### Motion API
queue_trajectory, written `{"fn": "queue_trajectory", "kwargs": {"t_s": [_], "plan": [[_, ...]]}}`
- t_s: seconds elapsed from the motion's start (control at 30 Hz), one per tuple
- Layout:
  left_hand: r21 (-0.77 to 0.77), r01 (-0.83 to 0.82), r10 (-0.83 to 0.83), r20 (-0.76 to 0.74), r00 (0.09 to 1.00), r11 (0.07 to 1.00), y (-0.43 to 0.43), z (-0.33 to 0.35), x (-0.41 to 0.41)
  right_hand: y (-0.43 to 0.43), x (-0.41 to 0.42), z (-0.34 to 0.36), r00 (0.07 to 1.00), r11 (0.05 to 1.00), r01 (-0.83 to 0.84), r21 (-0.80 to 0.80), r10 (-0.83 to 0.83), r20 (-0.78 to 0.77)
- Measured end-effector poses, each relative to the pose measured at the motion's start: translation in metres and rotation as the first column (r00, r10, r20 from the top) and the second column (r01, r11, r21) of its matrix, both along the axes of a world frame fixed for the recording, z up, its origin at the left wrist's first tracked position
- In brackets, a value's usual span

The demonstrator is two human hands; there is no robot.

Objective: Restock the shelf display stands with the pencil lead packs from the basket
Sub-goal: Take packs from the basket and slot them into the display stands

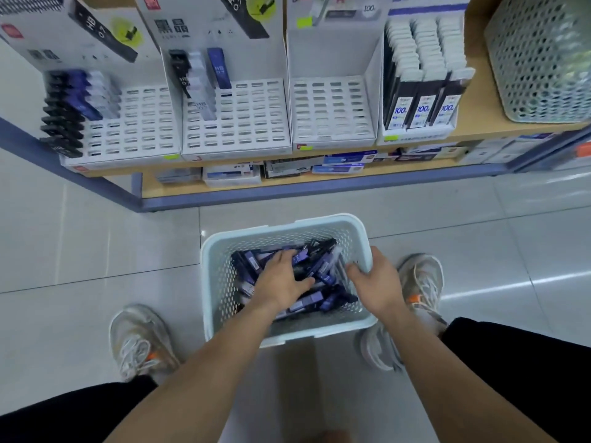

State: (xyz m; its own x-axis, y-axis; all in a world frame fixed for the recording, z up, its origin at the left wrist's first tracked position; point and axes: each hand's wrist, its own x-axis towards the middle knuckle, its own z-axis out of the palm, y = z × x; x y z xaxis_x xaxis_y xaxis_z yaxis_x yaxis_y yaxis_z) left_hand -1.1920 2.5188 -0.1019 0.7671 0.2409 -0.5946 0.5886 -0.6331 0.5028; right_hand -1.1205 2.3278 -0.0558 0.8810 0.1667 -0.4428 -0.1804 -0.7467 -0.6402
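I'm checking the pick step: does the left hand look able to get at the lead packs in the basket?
Probably yes: the basket is open-topped, the left hand lies on the lead packs, and the right hand holds the right rim, aside.

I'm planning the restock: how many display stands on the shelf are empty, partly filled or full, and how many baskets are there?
Partly filled stands: 2
Empty stand: 1
Full stand: 1
Baskets: 2
Total: 6
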Motion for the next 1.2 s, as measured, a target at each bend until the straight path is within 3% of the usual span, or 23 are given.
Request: {"fn": "queue_trajectory", "kwargs": {"t_s": [0.5, 0.77, 0.97, 1.2], "plan": [[0.007, 0.044, -0.044, 0.018, 0.999, 0.999, -0.008, -0.028, 0.015, -0.001, -0.001, -0.009, 0.998, 0.999, 0.027, -0.042, -0.025, 0.062], [0.042, 0.209, -0.207, -0.041, 0.978, 0.977, 0.0, -0.03, 0.026, -0.001, -0.001, -0.009, 0.997, 0.999, 0.03, -0.033, -0.027, 0.071], [-0.025, 0.306, -0.308, -0.085, 0.948, 0.952, 0.005, -0.032, 0.034, 0.0, -0.001, -0.01, 0.996, 0.999, 0.04, -0.035, -0.038, 0.075], [-0.017, 0.329, -0.329, -0.075, 0.941, 0.944, 0.007, -0.028, 0.033, -0.001, -0.002, -0.01, 0.996, 0.998, 0.034, -0.05, -0.03, 0.084]]}}
